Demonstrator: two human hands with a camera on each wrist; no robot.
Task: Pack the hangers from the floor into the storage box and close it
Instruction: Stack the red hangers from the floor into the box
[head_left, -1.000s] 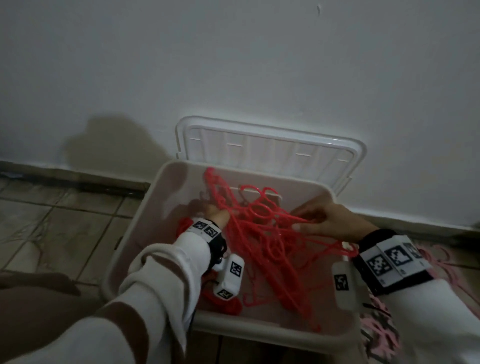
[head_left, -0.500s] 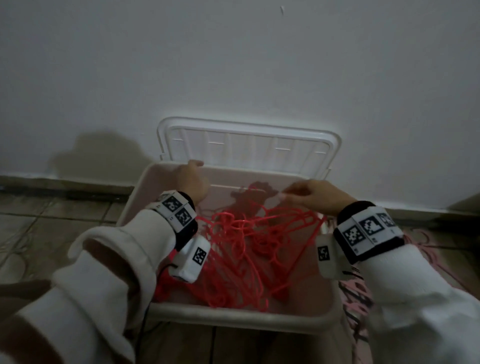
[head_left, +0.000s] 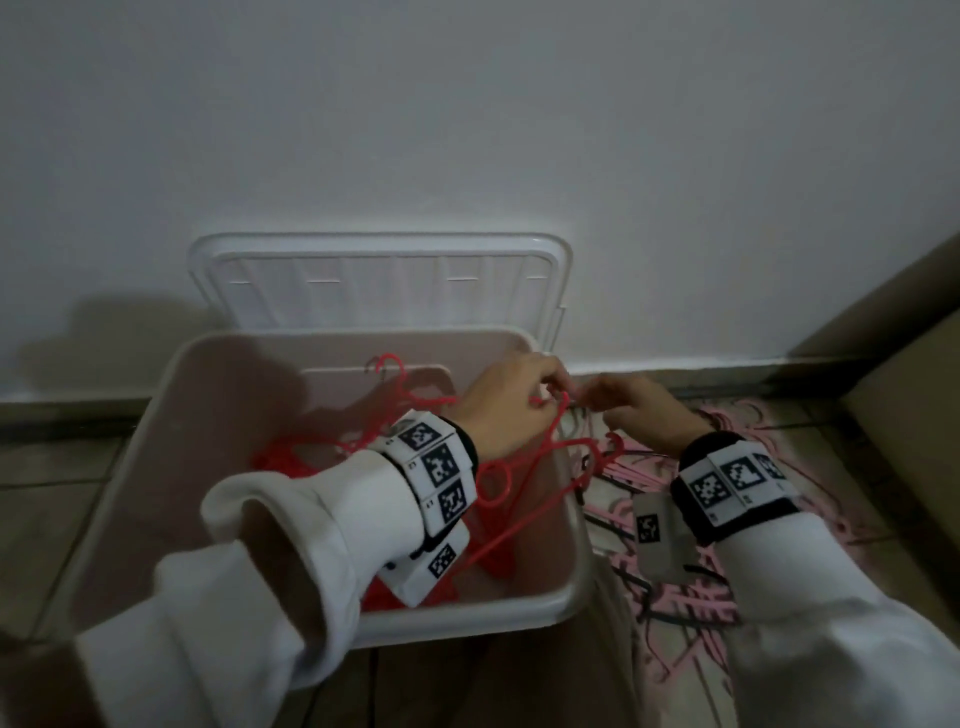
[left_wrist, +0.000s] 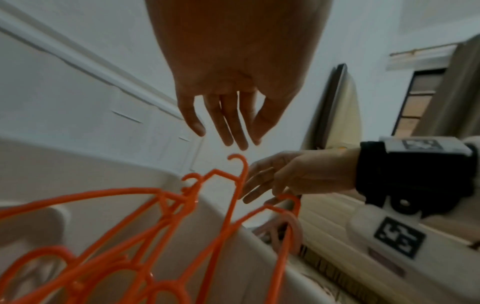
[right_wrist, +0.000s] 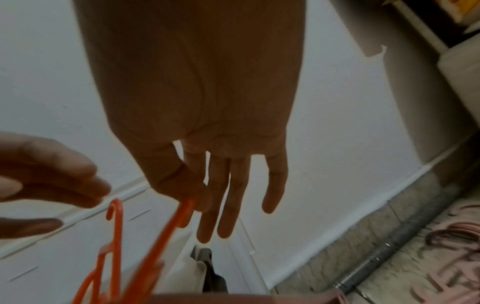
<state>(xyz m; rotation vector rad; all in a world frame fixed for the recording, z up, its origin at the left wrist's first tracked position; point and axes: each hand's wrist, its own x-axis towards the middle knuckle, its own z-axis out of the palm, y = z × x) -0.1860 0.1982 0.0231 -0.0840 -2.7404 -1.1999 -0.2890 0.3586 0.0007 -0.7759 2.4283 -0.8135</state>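
The white storage box (head_left: 467, 618) stands open on the floor with a tangle of red hangers (head_left: 291, 462) inside. Some red hangers (left_wrist: 233, 197) poke up over the box's right rim. My right hand (head_left: 636, 415) is just outside that rim and pinches one red hanger's hook (right_wrist: 182, 214) between thumb and forefinger. My left hand (head_left: 506, 410) hovers above the box's back right corner. Its fingers (left_wrist: 228, 123) hang straight over another hook and hold nothing. The box's lid (head_left: 379, 291) leans upright against the wall behind it.
A heap of pink hangers (head_left: 691, 597) and some dark ones lies on the tiled floor right of the box. A brown panel (head_left: 909, 364) closes off the far right. The white wall runs close behind the box.
Both hands have moved right, from the box's back edge to its back right corner. Red hangers now stick up over the right rim, and my right hand pinches one.
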